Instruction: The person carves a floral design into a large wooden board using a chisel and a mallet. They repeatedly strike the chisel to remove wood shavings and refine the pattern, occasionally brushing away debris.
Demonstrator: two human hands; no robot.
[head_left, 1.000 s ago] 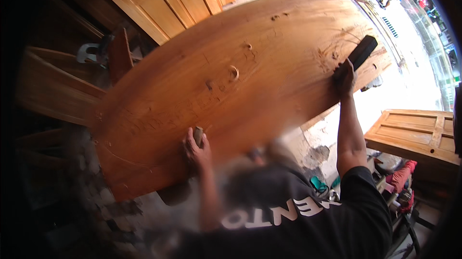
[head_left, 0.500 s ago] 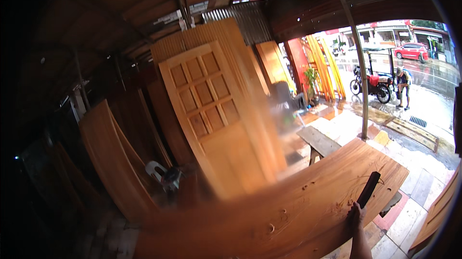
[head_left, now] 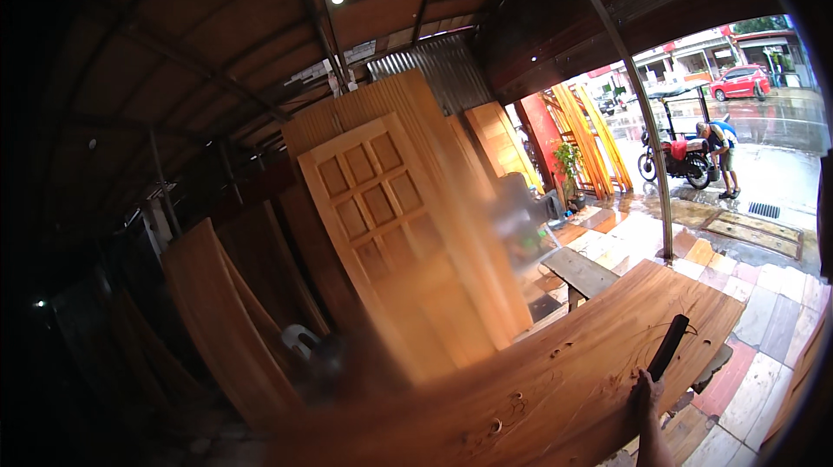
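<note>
A broad reddish-brown wooden board (head_left: 529, 385) lies flat in front of me, running from the lower left toward the right. Near its right end, a long dark hand plane (head_left: 668, 347) rests on the wood. My right hand (head_left: 645, 393) is closed around its near end, with the forearm coming up from the lower edge. Thin curled wood shavings (head_left: 495, 424) are scattered over the board, some close to the plane. My left hand is not in view; the lower left is dark and blurred.
A panelled wooden door (head_left: 373, 198) stands upright beyond the board. Curved wooden sheets (head_left: 221, 320) lean at left near a pale chair (head_left: 299, 339). A metal post (head_left: 655, 146) rises at right. Outside, a person (head_left: 722, 155) bends beside a motorcycle (head_left: 681, 163) on wet ground.
The view has tilted slightly upward, so the background sits lower. My right hand stays on the hand plane, almost unmoved on the board. The person outside has bent toward the motorcycle.
</note>
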